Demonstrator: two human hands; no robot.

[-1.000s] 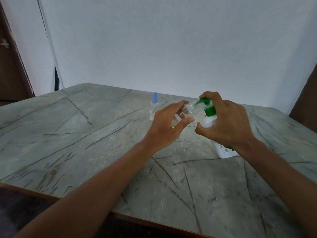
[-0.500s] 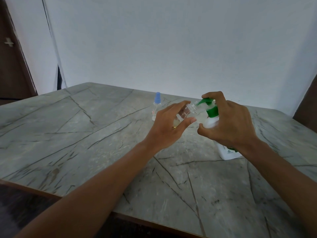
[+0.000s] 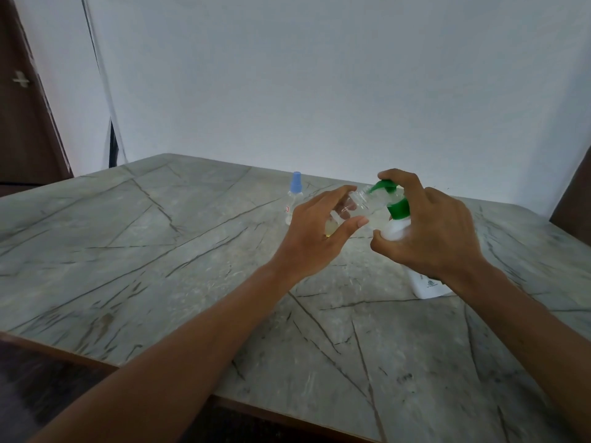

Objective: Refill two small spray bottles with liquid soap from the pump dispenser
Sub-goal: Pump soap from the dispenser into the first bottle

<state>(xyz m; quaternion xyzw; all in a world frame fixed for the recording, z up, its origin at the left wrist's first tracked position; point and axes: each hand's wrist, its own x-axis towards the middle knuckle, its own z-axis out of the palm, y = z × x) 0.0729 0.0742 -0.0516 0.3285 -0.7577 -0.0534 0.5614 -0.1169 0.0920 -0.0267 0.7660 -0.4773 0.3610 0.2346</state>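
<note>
Midair, left hand (image 3: 315,233) around tilted clear bottle (image 3: 361,203).

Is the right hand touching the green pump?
Touching. The head view shows the right hand with its forefinger lying right on top of the green pump.

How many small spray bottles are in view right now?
2. The uncapped bottle is tilted in the left hand, its mouth at the pump dispenser's green spout. The blue-capped bottle stands on the table beyond that hand. No others show.
</note>
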